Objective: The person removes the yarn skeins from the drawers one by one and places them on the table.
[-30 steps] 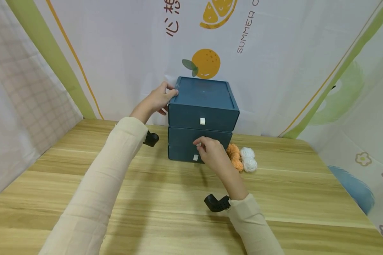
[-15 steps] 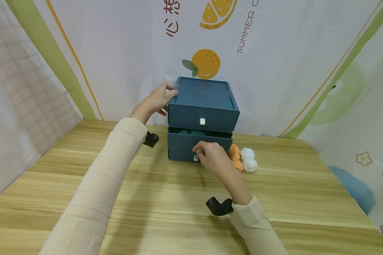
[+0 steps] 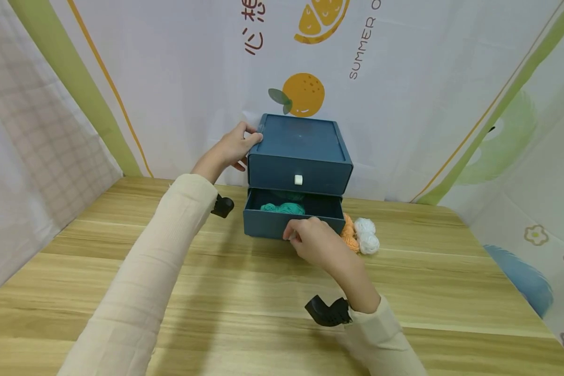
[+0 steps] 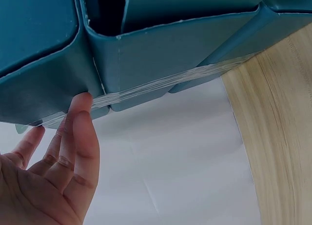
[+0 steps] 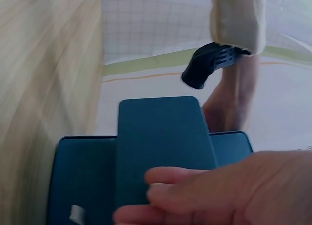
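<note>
While the left hand (image 3: 230,148) rests on the blue three-drawer cabinet (image 3: 301,138) — fingers spread, tips touching its side wall — the right hand (image 3: 316,239) pinches at the front of the projecting middle drawer (image 3: 267,224), thumb against index finger, the pull hidden. Teal yarn (image 3: 288,209) lies inside this drawer. Orange yarn (image 3: 350,236) and white yarn (image 3: 367,237) sit beside the cabinet on the wooden table (image 3: 263,324).

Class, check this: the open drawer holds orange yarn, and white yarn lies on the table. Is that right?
Not quite: in the head view, the open drawer holds teal yarn, not orange. White yarn does lie on the table.
</note>
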A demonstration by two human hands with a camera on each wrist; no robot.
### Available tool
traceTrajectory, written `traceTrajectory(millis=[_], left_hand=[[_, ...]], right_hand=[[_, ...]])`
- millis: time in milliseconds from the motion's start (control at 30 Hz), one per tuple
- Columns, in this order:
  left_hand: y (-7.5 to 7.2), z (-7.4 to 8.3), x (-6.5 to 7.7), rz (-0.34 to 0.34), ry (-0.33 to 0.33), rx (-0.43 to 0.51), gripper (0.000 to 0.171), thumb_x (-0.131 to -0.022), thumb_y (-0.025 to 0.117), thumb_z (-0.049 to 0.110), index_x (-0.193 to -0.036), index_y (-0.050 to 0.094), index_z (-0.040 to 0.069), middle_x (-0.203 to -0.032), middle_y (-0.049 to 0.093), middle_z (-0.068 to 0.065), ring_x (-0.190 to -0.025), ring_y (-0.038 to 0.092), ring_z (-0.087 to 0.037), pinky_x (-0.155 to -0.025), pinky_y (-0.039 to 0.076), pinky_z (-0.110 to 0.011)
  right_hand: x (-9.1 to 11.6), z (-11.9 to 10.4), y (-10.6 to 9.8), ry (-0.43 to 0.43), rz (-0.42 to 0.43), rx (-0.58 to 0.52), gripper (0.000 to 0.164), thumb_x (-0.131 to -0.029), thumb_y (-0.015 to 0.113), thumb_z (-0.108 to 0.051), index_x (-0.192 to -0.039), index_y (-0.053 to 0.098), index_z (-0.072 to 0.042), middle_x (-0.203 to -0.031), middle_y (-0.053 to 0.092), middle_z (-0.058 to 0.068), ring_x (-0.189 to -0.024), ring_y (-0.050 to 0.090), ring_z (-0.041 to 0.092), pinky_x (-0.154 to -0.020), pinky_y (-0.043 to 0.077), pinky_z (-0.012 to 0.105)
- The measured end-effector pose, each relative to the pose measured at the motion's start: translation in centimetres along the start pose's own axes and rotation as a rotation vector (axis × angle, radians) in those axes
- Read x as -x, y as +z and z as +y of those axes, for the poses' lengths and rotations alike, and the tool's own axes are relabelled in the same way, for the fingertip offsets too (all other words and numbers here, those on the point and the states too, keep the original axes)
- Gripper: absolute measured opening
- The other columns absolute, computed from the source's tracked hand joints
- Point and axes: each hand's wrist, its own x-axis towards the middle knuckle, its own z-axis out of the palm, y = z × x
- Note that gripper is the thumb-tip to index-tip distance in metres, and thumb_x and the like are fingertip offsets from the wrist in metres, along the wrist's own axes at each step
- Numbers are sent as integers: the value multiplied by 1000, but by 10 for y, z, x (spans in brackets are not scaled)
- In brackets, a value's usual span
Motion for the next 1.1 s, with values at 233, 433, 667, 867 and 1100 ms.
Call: traceTrajectory(millis=[233, 433, 667, 867, 1100], left_hand=[[0, 0, 0, -3, -1, 6, 48, -100, 33, 39, -139, 25, 13, -129, 49, -20, -94, 58, -35, -81, 52, -44], [0, 0, 0, -3, -1, 9, 48, -100, 33, 39, -139, 25, 12, -130, 48, -21, -96, 58, -36, -81, 52, -44], [0, -1, 0, -1, 2, 6, 47, -100, 33, 39, -139, 26, 13, -129, 49, -21, -93, 58, -35, -80, 52, -44], [1, -2, -2, 0, 7, 4, 48, -100, 33, 40, -138, 26, 13, -128, 50, -21, -92, 58, -35, -78, 53, -42], [1, -2, -3, 3, 7, 9, 48, -100, 33, 40, -138, 26, 13, -127, 50, -21, -93, 58, -35, -77, 53, -42]], right_hand=[[11, -6, -8, -22, -127, -31, 17, -91, 53, -3, -96, 67, -12, -80, 63, 0, -59, 47, 11, -55, 40, 22], [22, -12, -15, -51, -213, -70, 19, -91, 53, -3, -96, 68, -12, -81, 64, -3, -56, 47, 9, -52, 39, 21], [30, -16, -21, -80, -296, -93, 16, -91, 55, -4, -96, 68, -11, -82, 64, -3, -61, 49, 8, -56, 42, 22], [35, -20, -26, -69, -362, -88, 13, -90, 60, -9, -99, 67, -12, -77, 65, -2, -67, 55, 8, -62, 47, 24], [38, -23, -28, -41, -410, -92, 15, -87, 63, -11, -101, 66, -13, -82, 69, -3, -71, 59, 6, -65, 49, 24]])
